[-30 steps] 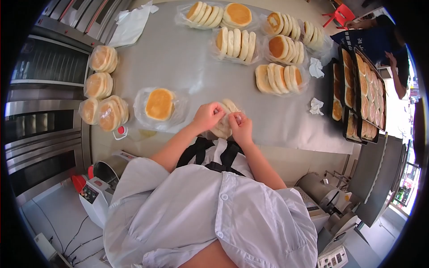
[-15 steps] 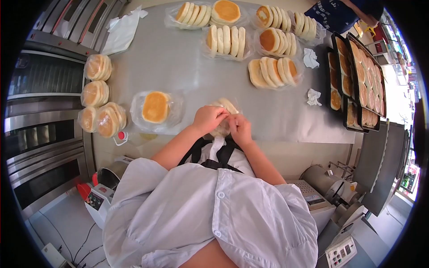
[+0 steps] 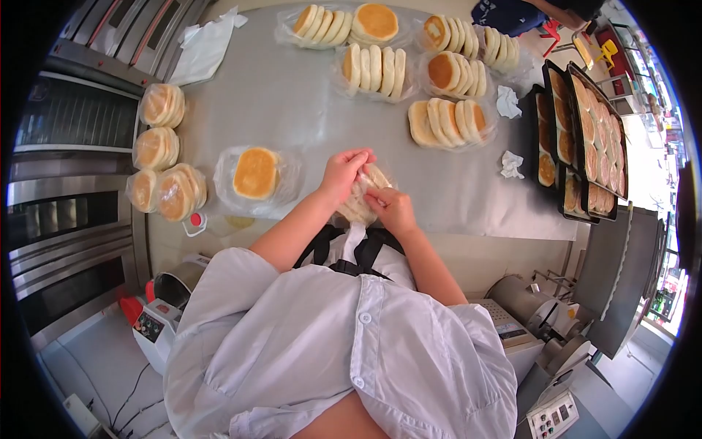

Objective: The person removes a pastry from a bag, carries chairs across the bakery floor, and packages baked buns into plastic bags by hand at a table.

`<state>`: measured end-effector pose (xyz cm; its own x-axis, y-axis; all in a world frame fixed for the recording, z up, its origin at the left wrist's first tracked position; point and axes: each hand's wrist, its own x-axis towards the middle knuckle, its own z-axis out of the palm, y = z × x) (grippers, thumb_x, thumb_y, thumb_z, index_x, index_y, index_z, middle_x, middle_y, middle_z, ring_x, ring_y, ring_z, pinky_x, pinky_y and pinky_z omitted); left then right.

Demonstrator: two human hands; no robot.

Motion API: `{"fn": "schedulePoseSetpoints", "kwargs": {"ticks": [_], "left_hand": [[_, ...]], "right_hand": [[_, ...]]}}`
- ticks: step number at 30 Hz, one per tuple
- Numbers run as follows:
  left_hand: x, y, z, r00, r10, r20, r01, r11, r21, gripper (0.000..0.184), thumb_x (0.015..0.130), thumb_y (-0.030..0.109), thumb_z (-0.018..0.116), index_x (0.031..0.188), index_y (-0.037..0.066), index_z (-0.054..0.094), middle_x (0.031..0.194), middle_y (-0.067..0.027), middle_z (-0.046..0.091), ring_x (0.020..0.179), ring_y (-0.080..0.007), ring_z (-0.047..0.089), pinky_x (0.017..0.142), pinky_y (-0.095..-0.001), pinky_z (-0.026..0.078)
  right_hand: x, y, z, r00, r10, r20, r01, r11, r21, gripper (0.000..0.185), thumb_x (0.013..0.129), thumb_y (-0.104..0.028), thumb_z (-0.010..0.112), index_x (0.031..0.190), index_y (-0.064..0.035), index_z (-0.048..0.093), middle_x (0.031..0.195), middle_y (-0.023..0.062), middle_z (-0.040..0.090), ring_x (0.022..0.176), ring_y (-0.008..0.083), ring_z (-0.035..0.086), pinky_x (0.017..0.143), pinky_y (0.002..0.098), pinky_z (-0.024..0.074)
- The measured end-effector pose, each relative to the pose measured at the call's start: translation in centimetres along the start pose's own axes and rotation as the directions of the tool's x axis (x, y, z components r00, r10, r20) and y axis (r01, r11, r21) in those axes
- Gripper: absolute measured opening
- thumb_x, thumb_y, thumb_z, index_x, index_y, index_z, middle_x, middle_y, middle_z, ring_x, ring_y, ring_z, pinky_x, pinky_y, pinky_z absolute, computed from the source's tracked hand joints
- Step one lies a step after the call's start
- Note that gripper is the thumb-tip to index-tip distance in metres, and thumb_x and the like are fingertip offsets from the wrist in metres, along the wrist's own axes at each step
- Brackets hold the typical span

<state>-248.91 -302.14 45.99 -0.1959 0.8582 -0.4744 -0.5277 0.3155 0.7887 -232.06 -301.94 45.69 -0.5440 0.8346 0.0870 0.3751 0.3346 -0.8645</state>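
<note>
Close to my body, at the table's front edge, a clear plastic bag of flat round breads (image 3: 357, 208) stands between my hands. My left hand (image 3: 348, 174) is closed at the bag's far left side, its fingertips pinched together over the plastic. Lower on the right, my right hand (image 3: 393, 211) grips the bag with thumb and fingers. My hands partly cover the breads inside. To the left lies another bread (image 3: 256, 173) with a browned top, on an open clear bag (image 3: 288, 184).
Closed bread bags (image 3: 180, 193) stand at the table's left edge. Stacked breads (image 3: 374, 71) on plastic fill the far side. Black baking trays (image 3: 581, 139) of breads are at right, near crumpled paper (image 3: 511, 164). A person in dark clothing (image 3: 504, 16) is beyond the table.
My left hand has moved forward and away from my right hand, which has dropped slightly toward me. The person beyond the table has shifted left in the view.
</note>
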Motion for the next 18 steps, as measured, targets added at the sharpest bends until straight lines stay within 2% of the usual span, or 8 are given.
{"fn": "schedulePoseSetpoints", "kwargs": {"ticks": [1,3,8,9,10,13,16,18], "left_hand": [[0.1,-0.5,0.2,1.000,0.002,0.004,-0.002,1.000,0.000,0.021,0.092,0.016,0.056,0.106,0.003,0.066,0.093,-0.0056,0.069,0.072,-0.0089,0.059,0.060,-0.0223,0.046],[-1.3,-0.6,1.4,0.947,-0.211,0.243,0.262,0.944,-0.203,0.023,0.095,0.014,0.054,0.112,0.002,0.064,0.096,-0.0059,0.067,0.069,-0.0073,0.055,0.062,-0.0214,0.046],[-3.8,3.7,1.1,0.982,-0.030,0.185,0.029,1.000,0.012,0.020,0.091,0.015,0.060,0.108,0.006,0.065,0.104,-0.0048,0.062,0.081,-0.0120,0.057,0.072,-0.0266,0.048],[-3.8,4.0,0.0,0.878,0.450,0.163,-0.462,0.706,0.537,0.020,0.088,0.015,0.062,0.106,0.007,0.066,0.108,-0.0058,0.060,0.083,-0.0160,0.058,0.074,-0.0298,0.048],[-3.7,3.9,-0.6,0.548,0.738,0.394,-0.576,-0.009,0.818,0.019,0.085,0.015,0.065,0.103,0.008,0.067,0.112,-0.0069,0.059,0.085,-0.0201,0.058,0.075,-0.0329,0.048],[-4.0,0.6,-1.1,0.606,0.481,0.634,-0.717,-0.015,0.697,0.017,0.080,0.014,0.067,0.096,0.007,0.068,0.107,-0.0071,0.062,0.085,-0.0256,0.058,0.075,-0.0360,0.048],[-3.5,-1.6,-0.7,0.660,0.583,0.474,-0.655,0.138,0.743,0.013,0.079,0.019,0.067,0.088,0.009,0.070,0.090,-0.0032,0.066,0.082,-0.0269,0.059,0.076,-0.0384,0.048],[-3.8,-1.9,-0.8,0.708,0.524,0.473,-0.638,0.189,0.746,0.012,0.080,0.017,0.066,0.089,0.009,0.069,0.087,-0.0038,0.067,0.078,-0.0262,0.060,0.072,-0.0368,0.048]], "right_hand": [[0.0,0.3,0.2,1.000,-0.002,-0.004,0.002,1.000,-0.003,0.014,0.075,-0.015,0.072,0.074,-0.0030,0.064,0.068,0.0123,0.063,0.060,0.0286,0.061,0.056,0.0367,0.0499],[0.0,1.0,0.8,0.999,-0.022,-0.038,0.016,0.987,-0.158,0.019,0.075,-0.019,0.072,0.072,-0.0034,0.063,0.065,0.0130,0.061,0.058,0.0307,0.060,0.054,0.0385,0.0485],[-0.2,0.3,0.6,0.990,0.068,-0.124,-0.082,0.989,-0.119,0.025,0.075,-0.023,0.072,0.067,-0.0031,0.059,0.061,0.0147,0.059,0.054,0.0331,0.059,0.051,0.0405,0.0464],[-0.2,-0.1,0.4,0.988,0.097,-0.118,-0.105,0.993,-0.062,0.025,0.075,-0.022,0.072,0.066,-0.0027,0.059,0.060,0.0152,0.058,0.054,0.0336,0.058,0.050,0.0407,0.0459],[-0.3,0.4,0.6,0.988,0.097,-0.120,-0.105,0.993,-0.061,0.025,0.075,-0.022,0.072,0.066,-0.0027,0.059,0.060,0.0152,0.058,0.054,0.0336,0.058,0.050,0.0407,0.0459],[-0.2,1.6,1.3,0.991,0.046,-0.122,-0.050,0.998,-0.034,0.022,0.075,-0.022,0.072,0.070,-0.0029,0.063,0.061,0.0159,0.059,0.054,0.0339,0.058,0.050,0.0398,0.0459],[0.2,0.6,0.4,0.992,0.058,-0.113,-0.066,0.995,-0.068,0.023,0.074,-0.023,0.072,0.069,-0.0021,0.063,0.062,0.0156,0.060,0.055,0.0325,0.059,0.051,0.0386,0.0466],[0.5,0.5,-0.2,0.970,0.235,-0.057,-0.234,0.972,0.027,0.021,0.072,-0.020,0.073,0.081,-0.0030,0.063,0.057,0.0107,0.055,0.046,0.0196,0.050,0.048,0.0320,0.0418]]}}
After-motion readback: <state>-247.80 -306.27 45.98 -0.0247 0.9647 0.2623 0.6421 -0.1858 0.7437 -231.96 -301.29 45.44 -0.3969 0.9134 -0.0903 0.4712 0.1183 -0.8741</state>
